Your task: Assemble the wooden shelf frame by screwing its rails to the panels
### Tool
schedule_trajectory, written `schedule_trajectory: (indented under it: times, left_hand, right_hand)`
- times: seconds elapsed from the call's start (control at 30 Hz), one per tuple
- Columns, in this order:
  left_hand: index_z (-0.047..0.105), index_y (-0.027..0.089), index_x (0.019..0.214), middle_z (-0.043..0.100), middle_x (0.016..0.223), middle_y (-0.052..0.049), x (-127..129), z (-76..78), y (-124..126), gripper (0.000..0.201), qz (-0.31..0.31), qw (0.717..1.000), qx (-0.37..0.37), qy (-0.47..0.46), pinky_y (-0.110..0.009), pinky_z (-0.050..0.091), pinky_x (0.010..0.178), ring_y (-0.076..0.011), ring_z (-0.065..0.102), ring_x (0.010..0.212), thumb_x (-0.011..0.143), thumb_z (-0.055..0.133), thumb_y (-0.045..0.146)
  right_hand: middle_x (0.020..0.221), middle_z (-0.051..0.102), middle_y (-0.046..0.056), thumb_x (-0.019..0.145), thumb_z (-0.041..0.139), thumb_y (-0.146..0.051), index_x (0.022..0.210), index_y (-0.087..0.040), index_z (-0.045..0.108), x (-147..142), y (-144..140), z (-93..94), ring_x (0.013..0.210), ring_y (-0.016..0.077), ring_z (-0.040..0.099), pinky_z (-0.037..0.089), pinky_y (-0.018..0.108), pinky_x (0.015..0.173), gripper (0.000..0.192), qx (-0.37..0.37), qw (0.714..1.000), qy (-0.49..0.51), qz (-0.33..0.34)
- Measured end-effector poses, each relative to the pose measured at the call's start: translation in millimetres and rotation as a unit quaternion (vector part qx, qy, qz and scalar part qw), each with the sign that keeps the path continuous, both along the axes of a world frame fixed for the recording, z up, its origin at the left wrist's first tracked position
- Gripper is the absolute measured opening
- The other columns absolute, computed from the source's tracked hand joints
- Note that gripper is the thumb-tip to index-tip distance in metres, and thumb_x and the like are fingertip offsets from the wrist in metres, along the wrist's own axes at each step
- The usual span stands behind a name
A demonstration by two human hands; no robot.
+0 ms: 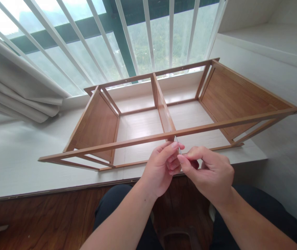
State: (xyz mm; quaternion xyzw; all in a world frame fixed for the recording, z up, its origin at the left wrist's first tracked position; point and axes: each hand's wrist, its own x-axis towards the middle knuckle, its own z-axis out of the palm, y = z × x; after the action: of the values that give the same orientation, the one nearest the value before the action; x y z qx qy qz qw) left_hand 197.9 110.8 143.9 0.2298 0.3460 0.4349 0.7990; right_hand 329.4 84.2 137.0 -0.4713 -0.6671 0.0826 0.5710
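A wooden furniture frame [127, 141], with solid side panels and a middle divider [164, 107], lies on the white ledge. In front of the near rail's middle, a thin silver metal rod [177, 144] slants with its upper end against or just under the rail; contact there is hard to tell. My left hand [161, 166] is closed, thumb and fingers about the rod just below the rail. My right hand [208, 170] pinches the rod's lower end between thumb and fingertips. The fingers hide that end, so its shape is not visible.
The white ledge [20, 156] ends at an edge above the dark wooden floor [46, 215]. Behind the frame are white window bars [148, 31]. A grey curtain [20, 80] hangs at the left, and a pale wall [289, 166] stands at the right.
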Motion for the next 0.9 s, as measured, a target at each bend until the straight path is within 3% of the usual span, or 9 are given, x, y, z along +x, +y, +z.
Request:
schedule_trajectory:
  times: [0.23, 0.5, 0.73, 0.9]
  left_hand:
    - [0.073, 0.014, 0.079, 0.032, 0.054, 0.008, 0.1, -0.1, -0.5, 0.032, -0.001, 1.000, 0.001, -0.003, -0.015, 0.022, 0.042, -0.0042, 0.028, 0.049, 0.072, 0.089, 0.041]
    - [0.074, 0.014, 0.079, 0.032, 0.055, 0.008, -0.1, 1.4, -0.2, 0.030, -0.003, 1.000, 0.008, -0.012, -0.014, 0.022, 0.043, -0.0041, 0.027, 0.049, 0.075, 0.088, 0.041]
    - [0.072, 0.013, 0.075, 0.031, 0.056, 0.008, -1.9, 2.7, -1.4, 0.030, -0.018, 1.000, 0.021, -0.001, -0.015, 0.022, 0.043, -0.0039, 0.029, 0.048, 0.076, 0.086, 0.040]
    - [0.075, 0.013, 0.081, 0.031, 0.058, 0.008, -2.7, 1.2, -0.3, 0.025, -0.015, 1.000, 0.019, -0.015, -0.014, 0.022, 0.043, -0.0040, 0.027, 0.050, 0.080, 0.084, 0.037]
  right_hand:
    - [0.055, 0.061, -0.007, 0.090, 0.072, -0.021, 0.073, -0.021, 0.063, -0.5, -0.2, 2.9, 0.037, 0.0051, 0.039, 0.031, 0.020, 0.035, 0.019, -0.022, 1.000, 0.014, 0.012]
    - [0.057, 0.063, -0.004, 0.094, 0.069, -0.028, 0.075, -0.021, 0.064, 1.5, -0.4, 1.4, 0.040, 0.0076, 0.044, 0.039, 0.021, 0.040, 0.021, -0.056, 0.998, 0.014, 0.035]
    - [0.057, 0.062, -0.006, 0.093, 0.070, -0.028, 0.076, -0.022, 0.062, 2.9, -1.7, 0.4, 0.041, 0.0076, 0.047, 0.037, 0.020, 0.039, 0.020, -0.054, 0.997, 0.022, 0.049]
    - [0.062, 0.062, -0.005, 0.091, 0.075, -0.027, 0.081, -0.022, 0.061, 4.3, -3.0, -8.9, 0.047, 0.0081, 0.053, 0.043, 0.019, 0.044, 0.018, -0.050, 0.998, 0.039, 0.026]
